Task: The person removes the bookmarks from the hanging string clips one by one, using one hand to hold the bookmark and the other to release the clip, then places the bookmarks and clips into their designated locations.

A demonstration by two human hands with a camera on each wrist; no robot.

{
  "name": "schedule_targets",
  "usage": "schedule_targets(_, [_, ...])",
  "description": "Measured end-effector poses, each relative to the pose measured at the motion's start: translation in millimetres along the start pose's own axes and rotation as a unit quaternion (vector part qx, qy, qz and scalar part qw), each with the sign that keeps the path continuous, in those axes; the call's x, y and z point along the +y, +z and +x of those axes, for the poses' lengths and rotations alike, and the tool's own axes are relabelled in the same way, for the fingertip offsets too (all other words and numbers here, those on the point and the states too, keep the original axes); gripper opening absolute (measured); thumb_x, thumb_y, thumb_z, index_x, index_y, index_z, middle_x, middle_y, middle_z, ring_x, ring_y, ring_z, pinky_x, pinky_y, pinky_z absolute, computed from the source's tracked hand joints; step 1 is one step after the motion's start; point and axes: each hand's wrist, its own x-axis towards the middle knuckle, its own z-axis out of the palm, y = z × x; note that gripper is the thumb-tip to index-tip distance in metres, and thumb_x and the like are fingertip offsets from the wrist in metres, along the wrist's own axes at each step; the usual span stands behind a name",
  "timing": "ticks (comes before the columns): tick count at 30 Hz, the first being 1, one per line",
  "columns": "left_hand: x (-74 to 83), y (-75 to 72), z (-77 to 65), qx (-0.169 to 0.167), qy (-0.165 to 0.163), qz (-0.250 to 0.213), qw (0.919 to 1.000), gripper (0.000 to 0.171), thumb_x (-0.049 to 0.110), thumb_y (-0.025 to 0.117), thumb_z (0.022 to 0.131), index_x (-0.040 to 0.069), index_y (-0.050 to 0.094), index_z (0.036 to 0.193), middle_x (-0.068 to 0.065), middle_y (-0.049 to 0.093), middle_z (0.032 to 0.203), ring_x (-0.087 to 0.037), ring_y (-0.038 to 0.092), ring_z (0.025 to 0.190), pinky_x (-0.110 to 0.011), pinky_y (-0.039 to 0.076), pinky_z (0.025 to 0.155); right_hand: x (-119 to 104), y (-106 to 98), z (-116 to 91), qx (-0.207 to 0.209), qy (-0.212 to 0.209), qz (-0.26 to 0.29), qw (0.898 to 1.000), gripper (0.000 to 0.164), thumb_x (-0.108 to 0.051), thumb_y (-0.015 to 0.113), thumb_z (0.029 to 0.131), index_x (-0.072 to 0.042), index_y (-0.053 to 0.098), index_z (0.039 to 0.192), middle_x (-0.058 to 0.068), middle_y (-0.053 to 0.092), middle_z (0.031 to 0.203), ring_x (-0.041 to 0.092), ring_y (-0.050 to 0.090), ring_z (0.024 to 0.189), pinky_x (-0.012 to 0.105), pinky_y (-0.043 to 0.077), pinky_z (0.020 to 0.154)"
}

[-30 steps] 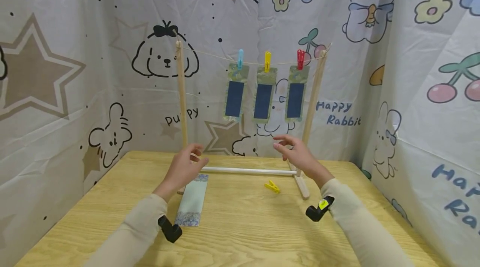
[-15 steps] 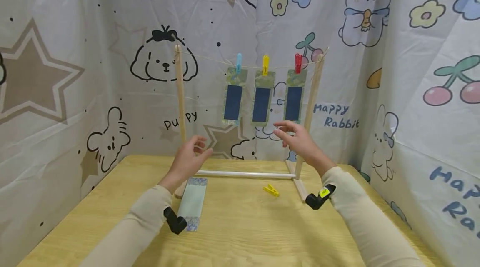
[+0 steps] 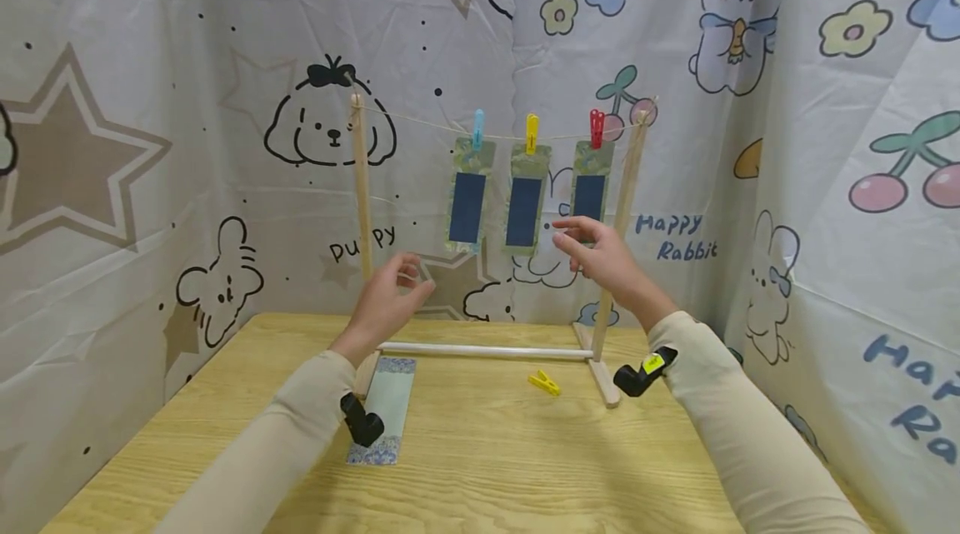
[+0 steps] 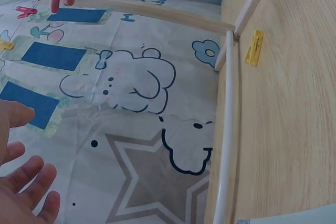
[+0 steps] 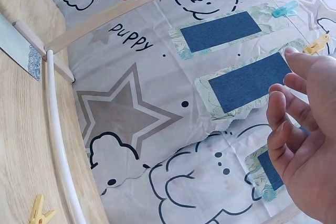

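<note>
My left hand is in the air before the left post, fingers loosely bent and holding nothing. Also without anything in its grasp, my right hand hovers at the right, overlapping the lower end of the right-hand strip in the head view. Three patterned green strips with dark blue centres hang from a string: the left strip under a light blue clothespin, the middle strip under a yellow clothespin, the right one under a red clothespin.
A wooden left post and right post bear the string, joined low down by a white rod. On the table lie a loose yellow clothespin and a pale strip with blue patterned ends. Printed cloth surrounds the table.
Both hands have risen, the left also drifting a little to the right. The hanging strips, the loose clothespin and the pale strip stay in place.
</note>
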Motion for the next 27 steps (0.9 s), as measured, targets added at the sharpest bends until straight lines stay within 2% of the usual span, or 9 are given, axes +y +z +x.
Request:
schedule_targets(5, [1.8, 1.9, 7.2, 0.002, 0.002, -0.014, 0.9999, 0.048, 0.025, 0.069, 0.101, 0.005, 0.053, 0.141, -0.015, 0.058, 0.125, -0.034, 0.057, 0.117, -0.050, 0.052, 0.091, -4.0, -2.2, 3.9, 0.007, 0.000, 0.000, 1.000, 0.045, -0.033, 0.060, 0.107, -0.009, 0.057, 0.145, 0.011, 0.060, 0.107, 0.035, 0.056, 0.075, 0.029, 0.046, 0.056])
schedule_targets(12, [5.2, 2.8, 16.1, 0.010, -0.008, -0.024, 0.9996, 0.051, 0.024, 0.070, 0.101, 0.006, 0.050, 0.144, -0.015, 0.056, 0.127, -0.035, 0.056, 0.119, -0.051, 0.052, 0.093, -7.8, -3.5, 12.0, 0.018, 0.002, 0.008, 1.000, 0.045, -0.033, 0.060, 0.107, -0.009, 0.058, 0.145, 0.013, 0.063, 0.115, 0.018, 0.054, 0.068, 0.028, 0.045, 0.055])
schedule_targets(20, [5.2, 3.2, 28.5, 0.012, -0.002, -0.026, 0.9996, 0.055, 0.025, 0.071, 0.099, 0.006, 0.049, 0.146, -0.016, 0.054, 0.133, -0.036, 0.054, 0.123, -0.052, 0.049, 0.099, -14.4, -4.6, 25.5, 0.022, 0.017, 0.031, 0.999, 0.047, -0.036, 0.061, 0.107, -0.011, 0.056, 0.147, 0.014, 0.062, 0.123, 0.021, 0.056, 0.071, 0.027, 0.043, 0.057])
schedule_targets(27, [7.1, 5.7, 38.8, 0.009, -0.003, -0.047, 0.9989, 0.057, 0.021, 0.072, 0.100, 0.004, 0.046, 0.148, -0.019, 0.051, 0.136, -0.039, 0.051, 0.127, -0.052, 0.049, 0.101, -22.3, -4.7, 37.2, 0.029, 0.013, 0.048, 0.998, 0.049, -0.034, 0.061, 0.107, -0.009, 0.055, 0.148, 0.017, 0.063, 0.127, 0.017, 0.056, 0.069, 0.031, 0.044, 0.059])
